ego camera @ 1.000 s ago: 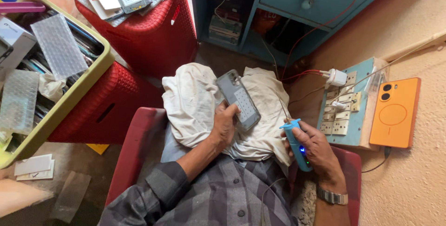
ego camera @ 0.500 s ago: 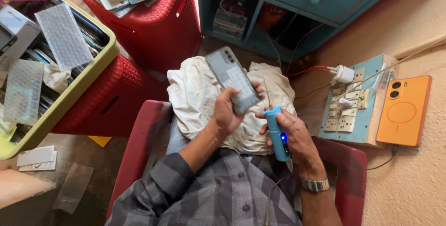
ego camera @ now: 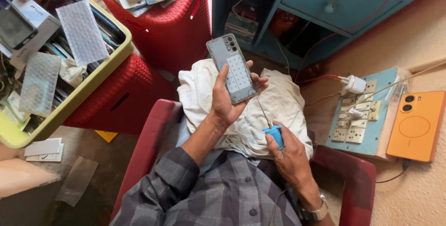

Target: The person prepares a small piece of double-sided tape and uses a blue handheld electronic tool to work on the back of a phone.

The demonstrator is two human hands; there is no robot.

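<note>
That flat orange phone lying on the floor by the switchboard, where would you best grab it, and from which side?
Probably by its two long edges, coming down from above. The orange phone lies flat, back up, beside the blue switchboard, so the long side next to the board is tight; the outer long edge and the short end away from the camera lenses look freer. Pinching across the width suits its thin slab shape.

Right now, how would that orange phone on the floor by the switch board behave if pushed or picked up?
The orange phone looks like a thin rigid slab, so probably stiff and light. It lies flat on the beige floor, so a push should slide it, not roll or tip it. Its smooth back may be slippery in fingers, and the raised camera rings look scratch-prone.
</note>
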